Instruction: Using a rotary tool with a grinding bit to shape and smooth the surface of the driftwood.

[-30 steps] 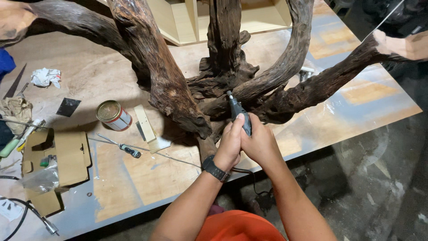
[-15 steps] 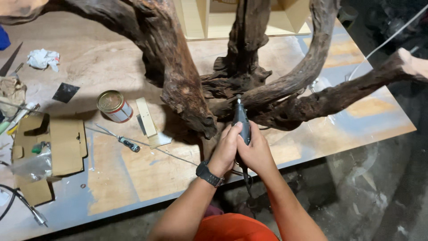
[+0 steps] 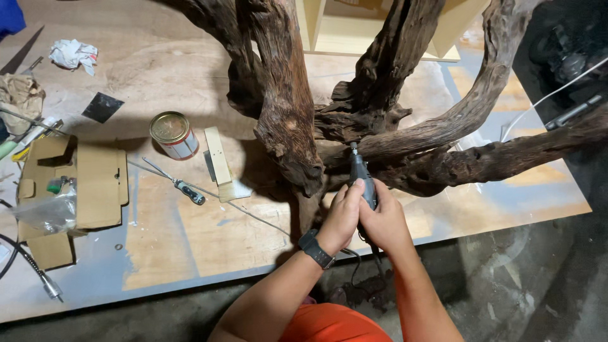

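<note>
Head view: my left hand (image 3: 342,218) and right hand (image 3: 383,221) both grip closed on the slim grey rotary tool (image 3: 361,177), its long axis pointing away from me; its tip meets the dark gnarled driftwood root (image 3: 380,136) near the surface's (image 3: 190,240) front edge.

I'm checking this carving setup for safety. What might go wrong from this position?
Both hands, left hand and right hand, grip the rotary tool close to its tip against the driftwood root; a slip might reach fingers. Its cord hangs off the table edge near the person and may snag. The loose screwdriver nearby might get knocked.
</note>
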